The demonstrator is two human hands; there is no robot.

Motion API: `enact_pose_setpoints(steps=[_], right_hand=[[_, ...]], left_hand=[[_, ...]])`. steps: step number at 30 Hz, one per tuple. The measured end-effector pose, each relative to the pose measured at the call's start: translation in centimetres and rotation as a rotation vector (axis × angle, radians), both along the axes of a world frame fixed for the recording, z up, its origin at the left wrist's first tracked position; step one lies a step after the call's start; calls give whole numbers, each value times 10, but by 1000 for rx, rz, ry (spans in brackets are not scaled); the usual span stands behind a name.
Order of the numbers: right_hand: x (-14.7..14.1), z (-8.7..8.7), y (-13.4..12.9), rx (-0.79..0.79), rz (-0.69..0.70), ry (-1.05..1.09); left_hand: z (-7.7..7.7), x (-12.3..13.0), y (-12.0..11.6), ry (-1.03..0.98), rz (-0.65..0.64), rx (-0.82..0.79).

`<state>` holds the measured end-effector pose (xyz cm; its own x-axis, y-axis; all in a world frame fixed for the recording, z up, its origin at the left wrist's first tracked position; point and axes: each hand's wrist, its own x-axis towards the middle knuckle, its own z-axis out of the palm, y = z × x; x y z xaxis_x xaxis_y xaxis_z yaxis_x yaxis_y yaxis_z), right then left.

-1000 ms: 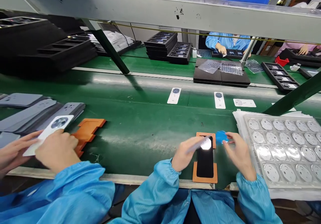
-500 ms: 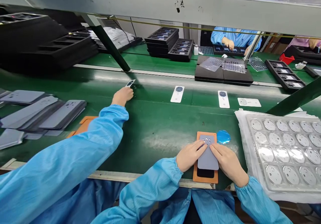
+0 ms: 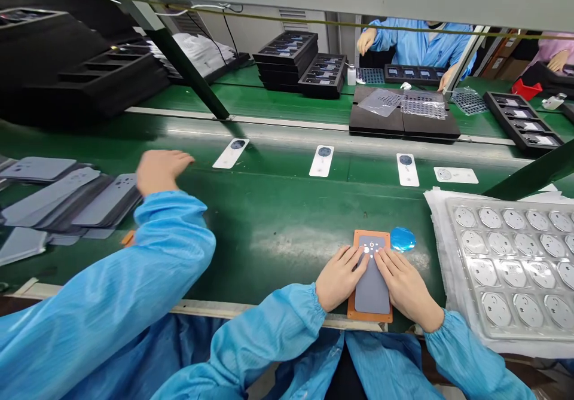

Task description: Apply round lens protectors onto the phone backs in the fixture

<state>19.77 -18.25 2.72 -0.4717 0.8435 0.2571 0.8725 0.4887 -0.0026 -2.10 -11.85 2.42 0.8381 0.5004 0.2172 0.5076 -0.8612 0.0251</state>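
A grey phone back panel [image 3: 372, 289] with camera holes near its top lies on an orange fixture [image 3: 369, 317] at the table's front edge. My left hand [image 3: 341, 275] holds the panel's upper left side, thumb and fingertips on its face and edge. On the opposite side my right hand [image 3: 406, 281] grips the upper right edge, its thumb close to the left one. The fixture's orange rim shows around the panel. Just beyond my right fingers is a round blue film [image 3: 402, 239].
To the right a clear tray [image 3: 487, 333] of round white pieces rests on white sheets. White cards [image 3: 321, 161] lie along the belt. A co-worker's hand [image 3: 160, 170] hovers near grey panel stacks [image 3: 105, 202] on the left. A green post [image 3: 529, 173] slants across the right.
The grey panel has come down and now covers the fixture's dark opening. The neighbouring hand has left a white card on the belt and moved left. Across the table, another person's hand has lifted.
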Motion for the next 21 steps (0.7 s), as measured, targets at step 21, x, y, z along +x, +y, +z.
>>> enact_pose_setpoints(steps=[21], right_hand=[[-14, 11, 8, -382, -241, 1673]], left_hand=[[40, 10, 0, -1122, 367, -1245]])
